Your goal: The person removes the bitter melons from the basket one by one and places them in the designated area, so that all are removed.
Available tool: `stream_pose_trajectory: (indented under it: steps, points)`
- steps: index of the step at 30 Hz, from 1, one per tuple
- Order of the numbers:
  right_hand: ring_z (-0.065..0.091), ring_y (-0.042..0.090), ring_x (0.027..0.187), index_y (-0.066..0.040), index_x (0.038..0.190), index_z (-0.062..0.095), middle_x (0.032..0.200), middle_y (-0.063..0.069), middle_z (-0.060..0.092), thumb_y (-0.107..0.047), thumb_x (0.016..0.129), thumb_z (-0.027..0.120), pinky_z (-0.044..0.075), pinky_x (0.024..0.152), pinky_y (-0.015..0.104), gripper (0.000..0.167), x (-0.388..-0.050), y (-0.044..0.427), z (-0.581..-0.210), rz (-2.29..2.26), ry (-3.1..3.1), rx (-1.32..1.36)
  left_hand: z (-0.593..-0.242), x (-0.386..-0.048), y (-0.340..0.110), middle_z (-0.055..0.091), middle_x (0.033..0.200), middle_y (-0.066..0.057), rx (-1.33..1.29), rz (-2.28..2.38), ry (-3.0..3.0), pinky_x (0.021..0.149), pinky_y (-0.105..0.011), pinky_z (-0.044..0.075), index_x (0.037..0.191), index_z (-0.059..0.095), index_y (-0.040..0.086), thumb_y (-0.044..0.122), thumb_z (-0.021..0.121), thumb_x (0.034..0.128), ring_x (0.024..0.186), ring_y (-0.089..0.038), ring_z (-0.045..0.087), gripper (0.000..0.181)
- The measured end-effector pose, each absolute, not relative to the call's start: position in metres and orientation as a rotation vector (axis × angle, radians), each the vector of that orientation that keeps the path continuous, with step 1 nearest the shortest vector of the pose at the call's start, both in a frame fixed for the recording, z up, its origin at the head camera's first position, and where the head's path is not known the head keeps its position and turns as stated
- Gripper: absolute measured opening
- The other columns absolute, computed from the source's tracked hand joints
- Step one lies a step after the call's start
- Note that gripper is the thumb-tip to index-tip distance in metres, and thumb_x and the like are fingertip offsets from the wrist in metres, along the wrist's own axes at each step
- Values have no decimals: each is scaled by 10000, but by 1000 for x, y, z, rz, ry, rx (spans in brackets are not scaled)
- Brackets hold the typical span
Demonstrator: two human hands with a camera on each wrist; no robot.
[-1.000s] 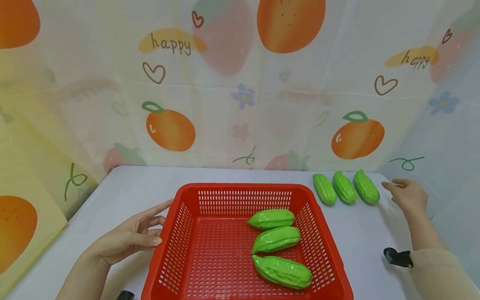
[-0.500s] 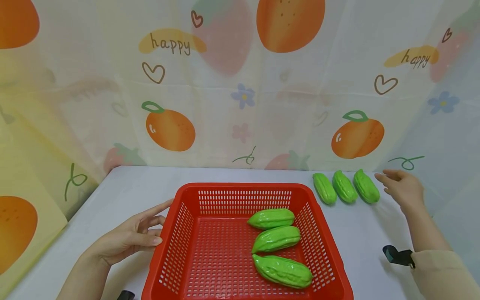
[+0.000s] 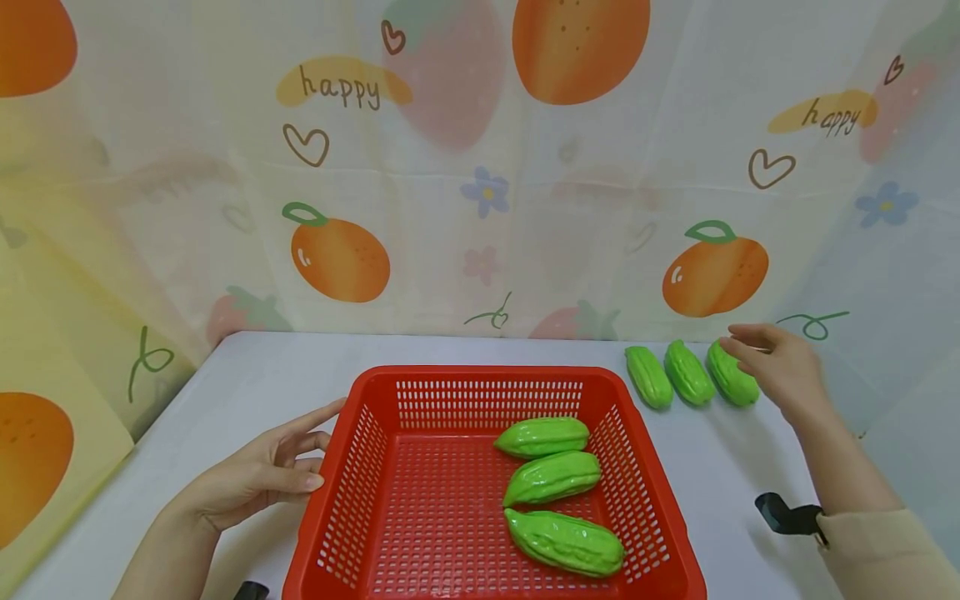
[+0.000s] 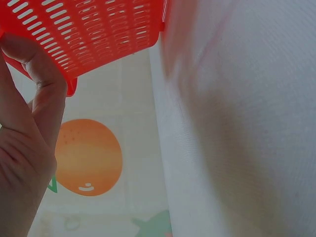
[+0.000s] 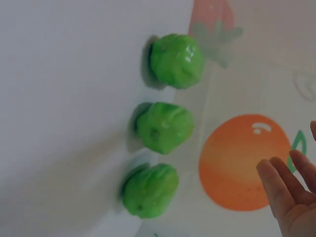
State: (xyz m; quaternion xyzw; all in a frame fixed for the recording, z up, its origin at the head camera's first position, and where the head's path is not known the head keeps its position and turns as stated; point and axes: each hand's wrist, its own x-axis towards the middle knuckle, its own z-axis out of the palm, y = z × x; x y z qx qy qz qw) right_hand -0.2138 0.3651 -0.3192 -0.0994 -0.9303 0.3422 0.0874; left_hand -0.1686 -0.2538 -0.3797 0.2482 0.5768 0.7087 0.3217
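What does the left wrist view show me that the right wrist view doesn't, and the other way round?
Only the left wrist view: the slotted wall of the red plastic basket, with the left hand against it.

Only the right wrist view: three green bitter melons lined up, plus the right hand, apart from them.

Both: the white table surface and the backdrop with a printed orange.

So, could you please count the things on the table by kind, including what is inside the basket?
Red plastic basket: 1
Green bitter gourds: 6 (3 inside the basket, 3 outside it on the table)
Total: 7
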Motion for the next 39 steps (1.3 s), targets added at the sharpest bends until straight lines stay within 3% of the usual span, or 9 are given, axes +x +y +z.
stream_pose_trajectory:
  steps: [3, 5, 10, 14, 21, 32, 39]
  points:
    - [661, 95, 899, -37, 1405, 507, 1358, 246, 569, -535, 971, 507, 512, 727, 137, 660, -211, 356, -315, 1014, -2766, -227, -379, -168, -254, 580, 1175, 25, 649, 1861, 1520, 815, -265, 591, 1596, 151, 238, -89, 456, 955, 944, -95, 691, 781]
    - [621, 13, 888, -47, 1386, 528, 1337, 230, 590, -523, 972, 517, 454, 680, 62, 632, -208, 350, -312, 1003, -2762, -179, -379, -168, -253, 580, 1172, 25, 647, 1860, 1523, 810, -265, 591, 1596, 150, 238, -87, 460, 955, 941, -94, 690, 783]
    - [596, -23, 933, -75, 1351, 564, 1324, 200, 616, -507, 966, 548, 450, 692, 60, 579, -199, 335, -307, 995, -2752, -74, -379, -168, -253, 581, 1169, 24, 643, 1858, 1529, 806, -269, 592, 1597, 145, 238, -82, 469, 953, 943, -96, 688, 788]
    - [492, -198, 851, -108, 1321, 592, 1294, 168, 646, -504, 955, 573, 454, 711, 90, 539, -193, 323, -301, 985, -2749, -24, -379, -168, -254, 583, 1170, 27, 645, 1857, 1533, 807, -266, 590, 1596, 148, 241, -83, 467, 954, 942, -92, 687, 787]
    - [509, -197, 878, -161, 1252, 645, 1166, 55, 711, -455, 951, 611, 457, 749, 157, 422, -184, 304, -295, 961, -2719, 91, -379, -169, -254, 574, 1169, 22, 634, 1854, 1533, 823, -277, 594, 1594, 161, 238, -74, 471, 956, 932, -93, 697, 775]
    - [554, -113, 947, -181, 1238, 658, 1189, 55, 714, -398, 950, 635, 499, 818, 230, 362, -170, 273, -292, 1028, -2760, 258, -378, -169, -254, 566, 1156, 27, 618, 1842, 1551, 825, -276, 595, 1593, 166, 242, -67, 481, 955, 938, -86, 694, 775]
    - [610, -89, 970, -141, 1214, 673, 1207, 67, 702, -323, 935, 675, 539, 806, 188, 334, -160, 254, -291, 1168, -2777, 405, -378, -169, -254, 568, 1159, 28, 619, 1846, 1544, 824, -274, 595, 1592, 169, 243, -69, 481, 955, 931, -87, 698, 775]
